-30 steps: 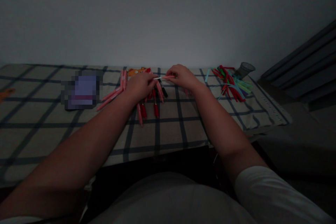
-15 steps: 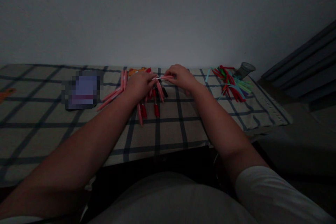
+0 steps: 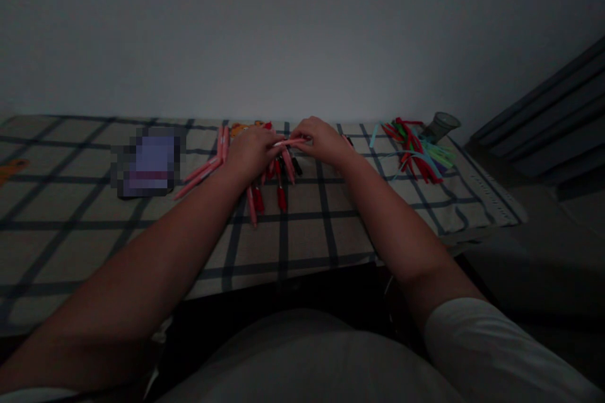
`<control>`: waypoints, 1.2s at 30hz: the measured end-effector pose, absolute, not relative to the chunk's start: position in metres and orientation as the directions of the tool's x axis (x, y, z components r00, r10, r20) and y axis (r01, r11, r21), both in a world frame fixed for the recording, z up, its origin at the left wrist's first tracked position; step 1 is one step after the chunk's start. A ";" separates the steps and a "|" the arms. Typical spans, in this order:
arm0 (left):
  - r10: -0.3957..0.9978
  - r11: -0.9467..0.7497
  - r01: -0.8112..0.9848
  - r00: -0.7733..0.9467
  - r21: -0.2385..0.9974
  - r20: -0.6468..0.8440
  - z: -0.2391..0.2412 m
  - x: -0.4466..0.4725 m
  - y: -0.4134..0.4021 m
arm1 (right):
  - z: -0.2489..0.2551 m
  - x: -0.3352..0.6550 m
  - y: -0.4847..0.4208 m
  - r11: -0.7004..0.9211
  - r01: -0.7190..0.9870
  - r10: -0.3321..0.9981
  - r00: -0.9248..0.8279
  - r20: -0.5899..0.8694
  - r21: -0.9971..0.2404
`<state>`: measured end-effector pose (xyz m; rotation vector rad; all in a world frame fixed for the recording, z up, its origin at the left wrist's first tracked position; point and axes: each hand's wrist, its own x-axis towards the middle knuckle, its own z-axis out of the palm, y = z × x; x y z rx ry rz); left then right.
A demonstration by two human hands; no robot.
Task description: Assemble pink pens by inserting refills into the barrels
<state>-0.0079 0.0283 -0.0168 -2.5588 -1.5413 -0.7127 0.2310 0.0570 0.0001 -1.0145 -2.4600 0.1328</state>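
wall: pale and dim, along the far side.
table: cloth-covered, checked, spread left to right below the wall.
pink pen: on the far side of the table, between the two hands; in this light i cannot tell whether it is one piece or a pen and cap meeting.
long axis: left to right, the right end slightly farther.
left hand: fingers closed in a pinch at the pen's left end.
right hand: fingertips pinched together on its right end.
nearer hand: neither; each has an end, with a short stretch showing between.
loose pens: pink and red, just on the near side of the left hand.
coloured strips: well apart to the right, beside a tilted cup.
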 end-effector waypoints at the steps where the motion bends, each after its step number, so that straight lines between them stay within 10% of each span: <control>1: 0.827 -0.480 0.860 0.376 0.175 0.418 -0.016 -0.008 0.028 | -0.001 0.231 0.058 0.724 0.639 0.684 -0.615 0.392 -0.261; 36: 0.806 -0.526 0.840 0.445 0.129 0.390 -0.011 -0.007 0.025 | -0.005 0.227 0.062 0.730 0.643 0.674 -0.622 0.399 -0.231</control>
